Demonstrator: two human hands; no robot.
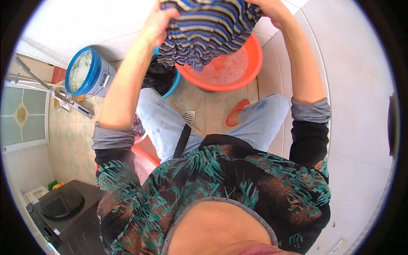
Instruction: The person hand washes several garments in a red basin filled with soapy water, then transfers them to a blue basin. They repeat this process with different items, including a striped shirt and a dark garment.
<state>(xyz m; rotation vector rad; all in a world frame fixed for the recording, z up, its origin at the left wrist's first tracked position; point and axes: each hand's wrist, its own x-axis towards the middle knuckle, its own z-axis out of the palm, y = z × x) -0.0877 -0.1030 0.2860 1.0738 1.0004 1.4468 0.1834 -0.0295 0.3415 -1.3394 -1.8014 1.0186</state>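
Note:
A blue, black and cream striped cloth (pixel 210 28), gathered and wrinkled along its lower edge, is stretched between my two hands at the top of the view. My left hand (pixel 159 24) grips its left side, thumb over the fabric. At its upper right, my right hand (pixel 271 11) holds the other side, fingers partly hidden by the cloth and cut off by the picture's edge. Below the cloth stands an orange plastic basin (pixel 259 60) of sudsy water. A blue basin (pixel 173 87) with dark wet fabric (pixel 159 76) in it is beside that, partly behind my left forearm.
A lidded blue-and-white bucket (pixel 105 78) stands at the left wall. Pink and red basins (pixel 149 154) lie by my left leg. A floor drain (pixel 188 117) is between my feet. Metal poles (pixel 68 100) and a black washing machine (pixel 76 204) are farther left; a tiled wall (pixel 350 79) is at right.

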